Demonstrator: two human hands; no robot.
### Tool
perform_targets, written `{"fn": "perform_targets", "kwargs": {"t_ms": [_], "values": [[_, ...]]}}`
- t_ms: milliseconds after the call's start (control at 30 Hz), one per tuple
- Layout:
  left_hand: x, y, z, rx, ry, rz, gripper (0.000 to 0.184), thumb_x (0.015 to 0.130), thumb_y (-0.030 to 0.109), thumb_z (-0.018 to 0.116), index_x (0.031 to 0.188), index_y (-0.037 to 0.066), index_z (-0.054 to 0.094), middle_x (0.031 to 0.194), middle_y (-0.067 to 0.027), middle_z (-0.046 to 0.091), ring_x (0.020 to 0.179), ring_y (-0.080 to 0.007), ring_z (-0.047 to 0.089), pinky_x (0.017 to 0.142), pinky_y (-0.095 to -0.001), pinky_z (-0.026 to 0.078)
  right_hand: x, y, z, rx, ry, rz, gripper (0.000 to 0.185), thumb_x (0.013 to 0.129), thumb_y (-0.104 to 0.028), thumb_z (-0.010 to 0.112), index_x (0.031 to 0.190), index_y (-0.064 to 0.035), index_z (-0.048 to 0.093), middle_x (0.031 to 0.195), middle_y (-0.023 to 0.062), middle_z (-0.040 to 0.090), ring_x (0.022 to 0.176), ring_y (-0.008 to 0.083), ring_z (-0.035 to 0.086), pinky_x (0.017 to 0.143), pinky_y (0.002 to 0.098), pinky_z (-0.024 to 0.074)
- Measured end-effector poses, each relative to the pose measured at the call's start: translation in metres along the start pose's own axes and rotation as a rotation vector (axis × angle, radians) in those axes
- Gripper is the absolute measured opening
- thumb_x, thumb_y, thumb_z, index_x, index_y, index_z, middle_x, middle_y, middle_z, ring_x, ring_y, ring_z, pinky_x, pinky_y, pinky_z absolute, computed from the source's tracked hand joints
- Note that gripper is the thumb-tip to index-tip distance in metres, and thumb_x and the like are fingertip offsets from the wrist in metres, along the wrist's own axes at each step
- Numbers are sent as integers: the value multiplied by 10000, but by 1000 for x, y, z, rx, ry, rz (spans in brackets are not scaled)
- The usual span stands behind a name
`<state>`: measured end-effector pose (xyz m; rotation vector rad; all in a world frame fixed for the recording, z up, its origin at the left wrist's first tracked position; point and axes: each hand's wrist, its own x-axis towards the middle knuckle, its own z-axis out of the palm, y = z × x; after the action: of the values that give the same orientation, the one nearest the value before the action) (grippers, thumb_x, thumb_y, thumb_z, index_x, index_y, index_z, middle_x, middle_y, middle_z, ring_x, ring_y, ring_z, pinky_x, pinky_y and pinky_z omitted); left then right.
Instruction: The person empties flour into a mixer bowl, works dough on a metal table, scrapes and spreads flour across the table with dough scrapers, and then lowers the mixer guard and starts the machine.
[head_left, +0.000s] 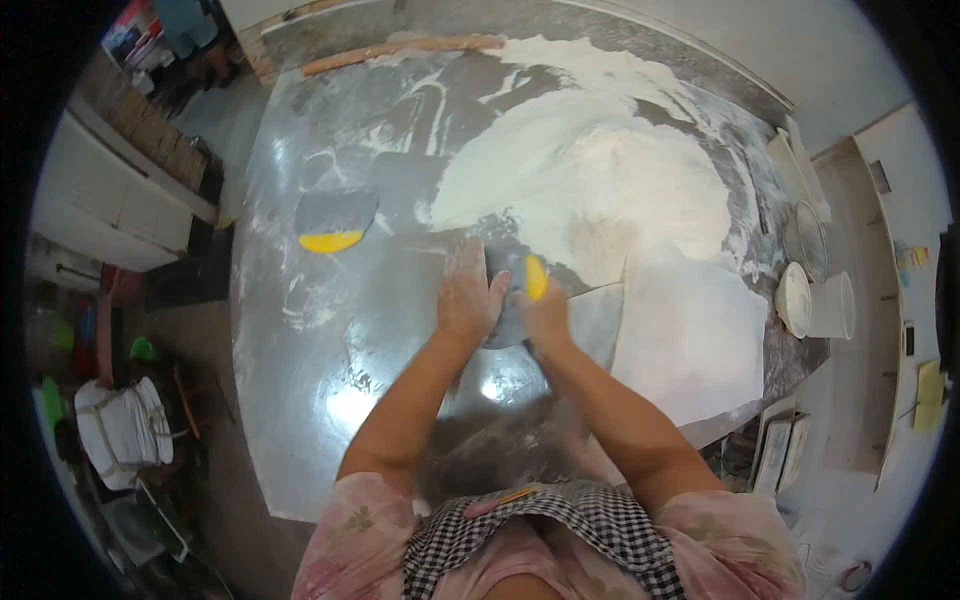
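My right hand (546,305) is closed round the yellow handle (537,278) of a scraper whose grey blade (507,325) stands between my hands. Flat on the metal table, my left hand (466,295) is floury, its fingers stretched forward and its thumb toward the blade. A second scraper (336,215) with a yellow edge lies to the left. Ahead and to the right spreads a big heap of white flour (600,170). Beside my right forearm lies a white cloth (690,340), its upper part near the flour.
A long wooden rolling pin (400,50) lies along the back edge of the table (270,400). White bowls (793,300) and a clear container (832,305) are at the right edge. Stacked white chairs (125,430) stand lower left. Another person (185,30) is partly visible at the upper left.
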<state>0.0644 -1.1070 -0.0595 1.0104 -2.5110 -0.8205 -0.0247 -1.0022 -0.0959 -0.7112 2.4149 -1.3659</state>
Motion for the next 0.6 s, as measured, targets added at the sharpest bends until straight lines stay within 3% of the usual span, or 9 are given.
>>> {"fn": "perform_targets", "kwargs": {"t_ms": [100,200,300,367,400,467,533,600], "values": [[9,-5,27,-227,-6,-142,569,852,292,488,1279,-53,337,1337,-224,330,1258,-344,290,1038,-378,246,1,-8,19,247,-42,146,209,735,-33,601,934,-13,539,752,39,537,666,127,505,569,292,419],[11,7,11,257,-204,44,506,861,248,476,1262,-40,366,1331,-213,346,1230,-347,333,1019,-374,280,-4,-14,8,612,-214,441,190,756,-57,608,932,-33,538,759,36,527,666,133,498,566,294,413],[25,-33,67,132,120,252,495,861,258,474,1261,-18,378,1335,-205,345,1220,-338,348,1000,-370,312,-7,-11,4,728,-198,475,172,776,-77,605,928,-41,533,756,29,520,688,134,500,561,285,404],[40,5,44,13,-180,30,532,879,318,448,1284,-14,351,1346,-182,342,1220,-310,361,993,-350,319,-3,-14,-11,800,-153,537,203,784,-76,593,968,-46,513,784,35,515,717,140,509,579,293,424],[43,2,48,-377,-80,150,547,888,347,428,1289,-16,347,1339,-177,354,1218,-296,366,994,-343,310,-1,-16,-22,838,-140,566,219,788,-76,588,989,-49,503,799,37,512,731,143,514,588,296,434],[44,29,43,-1086,-6,1,523,899,343,398,1287,-5,364,1320,-165,386,1206,-289,381,998,-352,295,4,-19,-48,968,-81,613,250,799,-76,564,1032,-55,475,838,48,507,751,155,523,612,308,456],[51,89,-7,-1660,-33,-574,451,903,277,377,1272,19,405,1295,-151,424,1188,-303,400,1002,-383,284,10,-13,-63,1077,5,635,270,820,-67,505,1081,-57,436,896,71,497,784,178,534,656,316,489],[83,42,15,-1265,64,-304,476,907,320,382,1288,34,386,1305,-129,411,1199,-273,391,1004,-364,278,10,-10,-89,1062,12,591,250,821,-69,490,1066,-52,443,891,70,499,785,177,531,653,308,484]]}}
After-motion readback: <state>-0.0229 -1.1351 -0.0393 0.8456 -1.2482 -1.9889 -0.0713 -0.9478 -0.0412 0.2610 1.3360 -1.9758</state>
